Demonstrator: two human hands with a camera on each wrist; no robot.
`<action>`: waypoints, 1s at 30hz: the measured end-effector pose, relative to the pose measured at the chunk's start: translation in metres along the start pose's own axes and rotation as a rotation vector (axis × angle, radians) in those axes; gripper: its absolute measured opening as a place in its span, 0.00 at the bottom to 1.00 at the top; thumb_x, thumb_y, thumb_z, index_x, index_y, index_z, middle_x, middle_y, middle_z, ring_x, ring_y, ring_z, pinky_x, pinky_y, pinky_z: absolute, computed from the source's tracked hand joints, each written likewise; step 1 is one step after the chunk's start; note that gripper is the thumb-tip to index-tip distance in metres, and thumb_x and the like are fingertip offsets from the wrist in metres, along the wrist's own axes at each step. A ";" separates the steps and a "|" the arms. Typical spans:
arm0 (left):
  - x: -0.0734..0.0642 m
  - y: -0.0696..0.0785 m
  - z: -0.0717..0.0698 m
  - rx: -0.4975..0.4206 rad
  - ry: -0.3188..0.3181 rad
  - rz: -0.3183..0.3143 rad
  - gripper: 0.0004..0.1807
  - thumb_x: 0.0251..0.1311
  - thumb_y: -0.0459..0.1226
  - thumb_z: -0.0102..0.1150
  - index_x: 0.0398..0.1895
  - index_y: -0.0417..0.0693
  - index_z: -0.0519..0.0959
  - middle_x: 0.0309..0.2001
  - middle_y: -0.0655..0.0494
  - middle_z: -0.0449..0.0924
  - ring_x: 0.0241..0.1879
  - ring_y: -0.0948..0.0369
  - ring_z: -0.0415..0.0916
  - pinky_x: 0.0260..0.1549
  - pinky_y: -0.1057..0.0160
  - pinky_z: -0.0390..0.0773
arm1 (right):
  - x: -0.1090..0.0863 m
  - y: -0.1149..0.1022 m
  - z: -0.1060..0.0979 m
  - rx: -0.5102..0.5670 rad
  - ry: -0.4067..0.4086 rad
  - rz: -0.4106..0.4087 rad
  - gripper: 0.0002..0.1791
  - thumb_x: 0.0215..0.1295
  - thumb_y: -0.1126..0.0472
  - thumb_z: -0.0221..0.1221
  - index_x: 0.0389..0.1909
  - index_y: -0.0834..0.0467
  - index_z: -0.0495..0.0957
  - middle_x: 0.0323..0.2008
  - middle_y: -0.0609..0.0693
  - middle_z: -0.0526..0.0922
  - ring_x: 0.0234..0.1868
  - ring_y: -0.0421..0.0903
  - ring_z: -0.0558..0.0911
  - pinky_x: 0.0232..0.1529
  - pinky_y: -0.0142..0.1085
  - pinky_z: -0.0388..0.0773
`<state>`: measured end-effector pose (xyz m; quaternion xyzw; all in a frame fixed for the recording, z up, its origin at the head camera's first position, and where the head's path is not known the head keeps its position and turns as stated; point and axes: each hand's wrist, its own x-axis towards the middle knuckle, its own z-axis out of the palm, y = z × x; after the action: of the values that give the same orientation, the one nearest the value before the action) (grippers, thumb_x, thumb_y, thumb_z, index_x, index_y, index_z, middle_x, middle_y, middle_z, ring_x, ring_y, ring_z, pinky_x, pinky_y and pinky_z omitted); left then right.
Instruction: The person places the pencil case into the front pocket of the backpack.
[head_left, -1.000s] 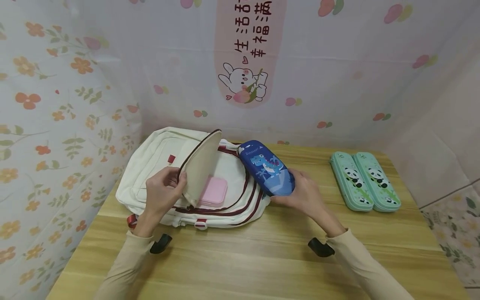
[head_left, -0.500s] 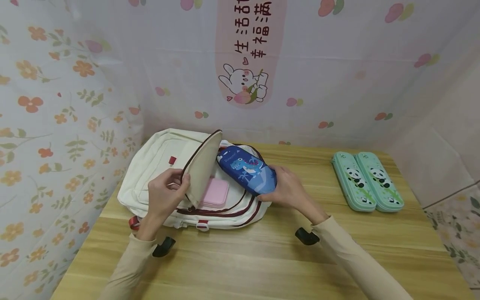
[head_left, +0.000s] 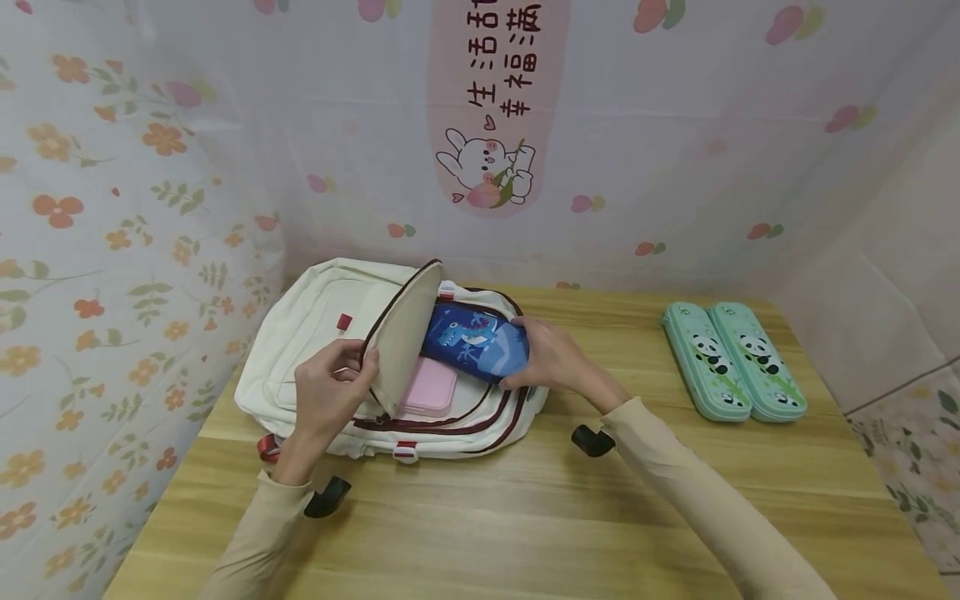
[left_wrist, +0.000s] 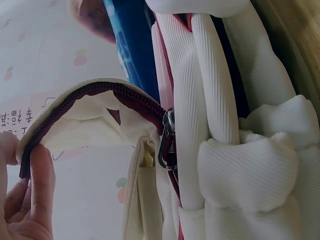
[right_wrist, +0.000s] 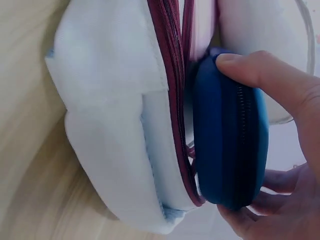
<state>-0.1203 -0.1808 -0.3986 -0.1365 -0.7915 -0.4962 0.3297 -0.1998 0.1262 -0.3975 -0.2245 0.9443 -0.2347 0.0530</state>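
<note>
A white backpack [head_left: 322, 308] with dark red zippers lies on the table, its front pocket unzipped. My left hand [head_left: 330, 383] pinches the edge of the lifted pocket flap [head_left: 397, 358]; the left wrist view shows the zipper edge [left_wrist: 75, 102] between thumb and fingers. My right hand [head_left: 555, 358] grips the near end of a blue dinosaur pencil case [head_left: 480, 342], thumb on one side and fingers on the other. The case lies over the opened pocket, its far end partly behind the flap. Beside it in the pocket sits a pink case [head_left: 429, 387], partly covered by the flap.
Two mint green panda pencil cases [head_left: 705, 362] lie side by side at the right of the wooden table [head_left: 480, 517]. A patterned curtain [head_left: 637, 167] hangs behind the backpack, and another floral one closes the left side.
My right hand has moved left with the blue pencil case, from the backpack's right edge to over the opened pocket and partly behind the flap. My left hand still holds the flap up.
</note>
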 end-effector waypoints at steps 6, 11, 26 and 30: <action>-0.005 -0.026 0.002 -0.004 0.011 0.007 0.05 0.52 0.22 0.68 0.33 0.32 0.84 0.22 0.45 0.83 0.22 0.78 0.74 0.20 0.83 0.75 | 0.013 0.000 -0.003 0.048 -0.014 -0.062 0.57 0.41 0.50 0.80 0.71 0.66 0.64 0.64 0.69 0.70 0.62 0.64 0.73 0.64 0.58 0.75; -0.005 -0.027 0.003 0.014 0.022 0.034 0.06 0.50 0.20 0.67 0.32 0.29 0.83 0.21 0.43 0.82 0.22 0.77 0.73 0.20 0.83 0.74 | 0.020 0.001 -0.007 0.066 -0.053 -0.053 0.57 0.41 0.52 0.80 0.72 0.65 0.64 0.63 0.69 0.66 0.60 0.62 0.70 0.63 0.57 0.75; -0.005 -0.026 0.009 -0.037 0.012 0.103 0.08 0.51 0.20 0.68 0.36 0.30 0.84 0.26 0.44 0.85 0.25 0.71 0.78 0.25 0.81 0.79 | 0.047 0.000 0.003 0.008 -0.126 -0.012 0.55 0.47 0.54 0.79 0.74 0.64 0.61 0.68 0.69 0.65 0.66 0.63 0.68 0.67 0.57 0.71; -0.005 -0.025 0.010 -0.032 0.014 0.098 0.08 0.51 0.19 0.68 0.35 0.30 0.83 0.26 0.44 0.85 0.25 0.72 0.77 0.25 0.81 0.78 | 0.054 -0.005 0.007 0.006 -0.141 0.003 0.57 0.47 0.53 0.79 0.75 0.64 0.59 0.68 0.70 0.63 0.65 0.61 0.69 0.67 0.54 0.72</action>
<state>-0.1338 -0.1833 -0.4225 -0.1768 -0.7736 -0.4928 0.3570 -0.2448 0.0949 -0.4015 -0.2388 0.9378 -0.2213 0.1203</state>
